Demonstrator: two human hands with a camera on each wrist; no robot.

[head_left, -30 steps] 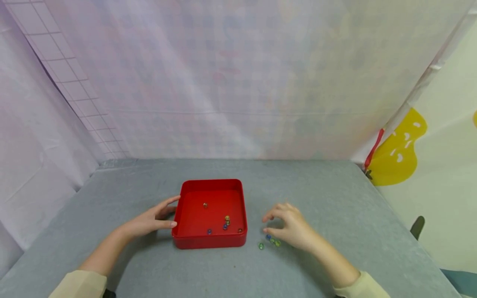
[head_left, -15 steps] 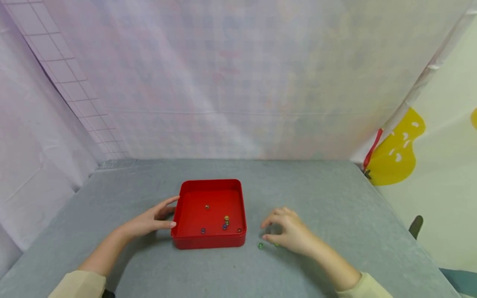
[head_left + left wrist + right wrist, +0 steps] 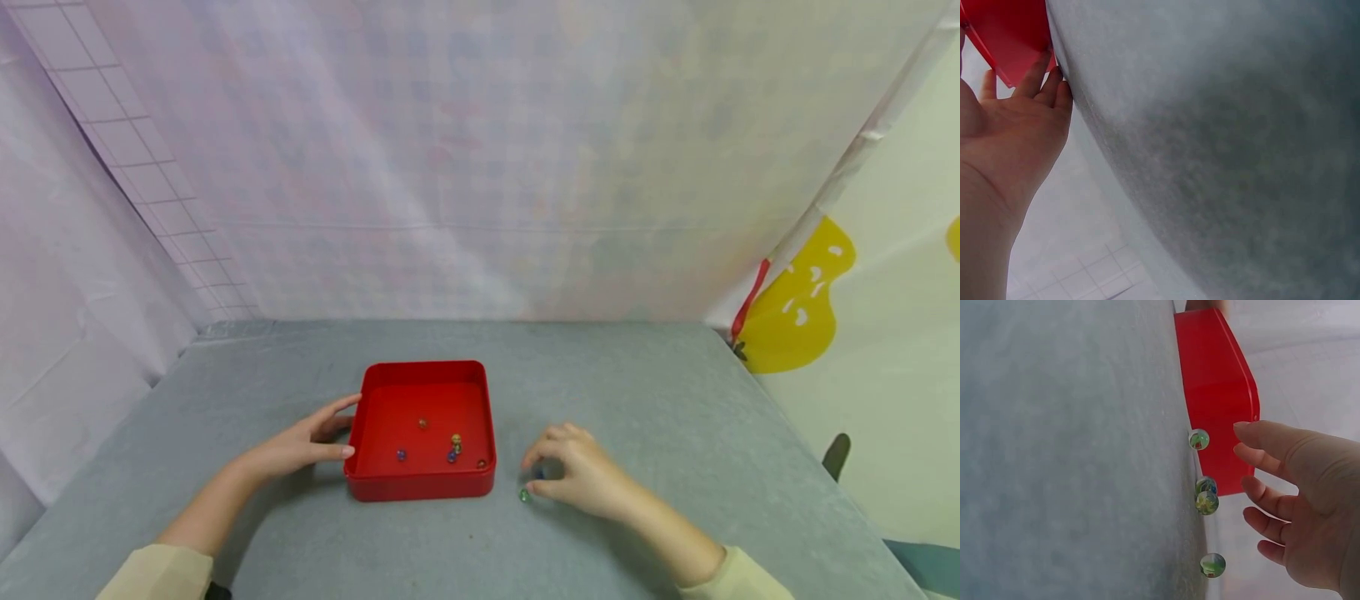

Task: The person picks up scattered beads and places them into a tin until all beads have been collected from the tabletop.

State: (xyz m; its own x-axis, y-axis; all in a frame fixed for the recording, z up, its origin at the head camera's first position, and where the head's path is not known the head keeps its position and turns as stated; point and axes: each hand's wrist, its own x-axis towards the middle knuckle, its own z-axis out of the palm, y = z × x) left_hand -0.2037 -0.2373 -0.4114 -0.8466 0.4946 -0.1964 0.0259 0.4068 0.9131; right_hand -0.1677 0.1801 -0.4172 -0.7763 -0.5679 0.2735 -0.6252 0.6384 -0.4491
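Observation:
A red square tray (image 3: 420, 489) with low walls stands on the table, and several glass marbles lie inside it, among them a blue marble (image 3: 401, 455) and a yellow marble (image 3: 456, 438). My left hand (image 3: 303, 442) touches the tray's left wall with extended fingers and thumb; the left wrist view shows its fingertips against the red side. Right of the tray, my right hand (image 3: 573, 468) hovers low with bent, spread fingers and nothing between them. Beneath and beside it are several loose marbles: a green marble (image 3: 1199, 439), a yellowish marble (image 3: 1207, 502) overlapping a bluish one, and another green marble (image 3: 1212, 565).
A grey cloth covers the table (image 3: 615, 367). Pale curtains (image 3: 450, 167) hang behind and at the left, and a white cloth with a yellow print (image 3: 798, 308) hangs at the right.
My right hand has shifted slightly left and lower over the loose marbles. Inside the tray, the blue marble has rolled left and another has rolled toward the front right. My left hand stays in place.

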